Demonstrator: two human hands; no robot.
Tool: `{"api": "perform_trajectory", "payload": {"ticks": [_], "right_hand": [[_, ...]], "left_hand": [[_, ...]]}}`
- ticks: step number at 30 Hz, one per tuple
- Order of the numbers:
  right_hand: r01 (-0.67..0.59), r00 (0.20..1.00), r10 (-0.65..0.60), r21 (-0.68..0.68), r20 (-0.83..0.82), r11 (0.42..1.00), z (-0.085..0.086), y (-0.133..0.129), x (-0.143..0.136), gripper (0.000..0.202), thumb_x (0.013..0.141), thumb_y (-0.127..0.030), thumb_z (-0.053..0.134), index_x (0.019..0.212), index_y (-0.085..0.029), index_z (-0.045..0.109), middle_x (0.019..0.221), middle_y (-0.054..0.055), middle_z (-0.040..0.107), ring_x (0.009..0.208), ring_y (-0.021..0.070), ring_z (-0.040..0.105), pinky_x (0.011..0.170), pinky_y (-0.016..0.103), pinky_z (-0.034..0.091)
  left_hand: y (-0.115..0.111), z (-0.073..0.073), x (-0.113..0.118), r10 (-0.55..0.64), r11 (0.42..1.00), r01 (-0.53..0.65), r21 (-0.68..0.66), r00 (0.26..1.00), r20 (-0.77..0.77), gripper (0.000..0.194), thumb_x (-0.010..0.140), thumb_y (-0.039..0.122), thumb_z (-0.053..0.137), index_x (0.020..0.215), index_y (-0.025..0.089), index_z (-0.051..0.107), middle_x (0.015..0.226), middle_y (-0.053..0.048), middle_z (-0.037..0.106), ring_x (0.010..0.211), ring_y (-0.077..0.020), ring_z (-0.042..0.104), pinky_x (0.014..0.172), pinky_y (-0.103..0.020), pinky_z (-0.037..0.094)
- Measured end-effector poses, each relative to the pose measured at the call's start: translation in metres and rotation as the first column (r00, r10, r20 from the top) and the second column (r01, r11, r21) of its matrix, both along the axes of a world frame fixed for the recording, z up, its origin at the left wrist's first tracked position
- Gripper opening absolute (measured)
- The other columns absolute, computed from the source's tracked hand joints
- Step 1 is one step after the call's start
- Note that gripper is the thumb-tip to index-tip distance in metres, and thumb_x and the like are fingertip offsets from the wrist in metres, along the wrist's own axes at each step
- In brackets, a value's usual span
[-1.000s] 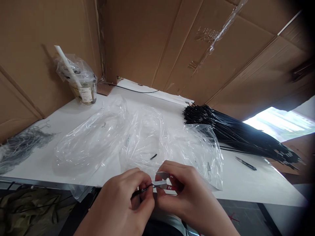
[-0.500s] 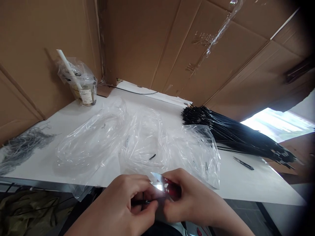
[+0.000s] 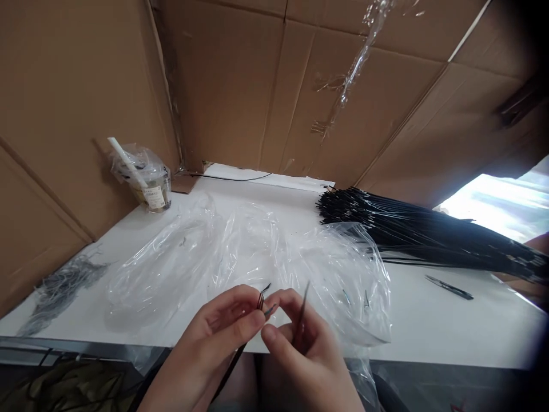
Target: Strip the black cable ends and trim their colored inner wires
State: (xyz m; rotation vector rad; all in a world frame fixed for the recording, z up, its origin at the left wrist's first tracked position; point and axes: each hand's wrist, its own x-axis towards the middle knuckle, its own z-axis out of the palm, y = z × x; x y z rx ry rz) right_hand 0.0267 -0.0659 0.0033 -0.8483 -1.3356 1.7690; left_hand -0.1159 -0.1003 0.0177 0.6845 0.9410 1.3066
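My left hand (image 3: 221,337) is closed on a black cable (image 3: 230,371), which hangs down below the palm. Thin coloured wires (image 3: 261,301) stick out of its end between thumb and forefinger, and a bluish wire (image 3: 269,311) points toward the other hand. My right hand (image 3: 306,349) is closed around a red-handled knife (image 3: 299,332), its thin blade seen edge-on and pointing up. The right fingertips are close by the wires; whether they touch them I cannot tell. Beneath and beyond both hands lie crumpled clear plastic bags (image 3: 249,246) on the white table (image 3: 412,320).
A thick bundle of black cables (image 3: 412,229) lies at the right, with tweezers (image 3: 449,287) in front of it. Grey threads (image 3: 64,286) are heaped at the left. A lidded cup (image 3: 154,197) with a straw stands by the cardboard walls (image 3: 240,86).
The knife has turned from flat across the cable to upright in my right hand. The left hand has rolled, showing the cable's wires. The view has shifted slightly.
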Motion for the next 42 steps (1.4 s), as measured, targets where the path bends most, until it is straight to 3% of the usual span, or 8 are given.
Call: {"api": "perform_trajectory", "payload": {"ticks": [6,10,15,20,25,31,38,42], "right_hand": [[0.136,0.976,-0.131,0.017,-0.174,0.991,0.003,-0.003,-0.005,0.031,0.081,-0.05,0.076,0.09,-0.022,0.065,0.089,0.002,0.063,0.059,0.0084,0.041,0.056,0.023,0.038],[0.084,0.984,-0.087,-0.024,-0.156,0.996,0.007,-0.005,-0.001,0.026,0.082,-0.044,0.076,0.081,-0.02,0.065,0.061,-0.004,0.049,0.051,0.0085,0.033,0.048,0.022,0.026],[0.118,0.993,-0.114,0.121,-0.037,0.986,0.018,-0.004,0.0,0.015,0.076,-0.024,0.069,0.07,-0.019,0.056,0.057,-0.006,0.038,0.052,0.0088,0.031,0.049,0.023,0.023],[0.212,0.975,-0.221,0.294,-0.002,0.932,0.021,-0.011,-0.01,0.017,0.078,-0.021,0.062,0.066,-0.02,0.049,0.058,-0.006,0.038,0.05,0.008,0.031,0.046,0.022,0.024],[0.324,0.933,-0.357,0.52,-0.038,0.79,0.009,-0.017,-0.023,0.021,0.085,-0.017,0.059,0.068,-0.021,0.047,0.058,-0.007,0.039,0.046,0.0069,0.035,0.043,0.02,0.026],[0.321,0.92,-0.386,0.691,-0.066,0.647,0.005,-0.019,-0.026,0.021,0.084,-0.009,0.061,0.076,-0.023,0.048,0.061,-0.008,0.045,0.048,0.0069,0.039,0.044,0.019,0.031],[0.305,0.916,-0.395,0.758,-0.068,0.577,0.003,-0.019,-0.026,0.02,0.083,-0.007,0.061,0.077,-0.022,0.049,0.061,-0.008,0.047,0.046,0.006,0.04,0.042,0.018,0.032],[0.299,0.939,-0.334,0.677,-0.082,0.673,0.005,-0.018,-0.025,0.017,0.083,-0.008,0.06,0.079,-0.022,0.052,0.062,-0.008,0.047,0.046,0.0056,0.039,0.043,0.017,0.03]], "left_hand": [[0.002,0.015,0.008,0.09,0.995,-0.082,0.048,0.976,-0.2,0.012,0.076,0.039,0.082,0.077,0.029,0.075,0.112,0.0,0.057,0.117,-0.0206,0.051,0.095,-0.026,0.045],[0.0,0.028,0.008,0.126,0.989,-0.087,0.121,0.921,-0.368,0.01,0.08,0.035,0.074,0.076,0.028,0.068,0.111,-0.001,0.057,0.113,-0.0234,0.052,0.086,-0.029,0.046],[-0.005,0.037,0.002,0.342,0.896,-0.026,0.442,0.676,-0.653,0.015,0.086,0.018,0.065,0.089,0.032,0.064,0.105,0.0,0.055,0.106,-0.0191,0.051,0.085,-0.024,0.043],[-0.013,0.046,-0.001,0.437,0.879,-0.003,0.477,0.404,-0.804,0.012,0.09,0.021,0.061,0.084,0.031,0.059,0.106,0.003,0.056,0.107,-0.016,0.055,0.084,-0.02,0.045],[-0.023,0.049,-0.003,0.492,0.866,-0.04,0.499,0.252,-0.833,0.009,0.089,0.025,0.062,0.083,0.031,0.062,0.107,0.003,0.056,0.103,-0.0162,0.058,0.083,-0.022,0.046],[-0.029,0.047,-0.012,0.481,0.871,-0.015,0.491,0.231,-0.846,0.012,0.092,0.022,0.06,0.085,0.031,0.064,0.109,0.002,0.055,0.106,-0.0159,0.059,0.082,-0.02,0.048],[-0.029,0.046,-0.021,0.488,0.858,0.057,0.511,0.226,-0.843,0.016,0.095,0.018,0.057,0.09,0.033,0.061,0.112,0.005,0.049,0.109,-0.0097,0.056,0.087,-0.012,0.044],[-0.027,0.047,-0.021,0.463,0.863,0.094,0.496,0.245,-0.852,0.016,0.095,0.016,0.055,0.093,0.032,0.058,0.109,0.004,0.048,0.1,-0.0101,0.057,0.081,-0.013,0.047]]}}
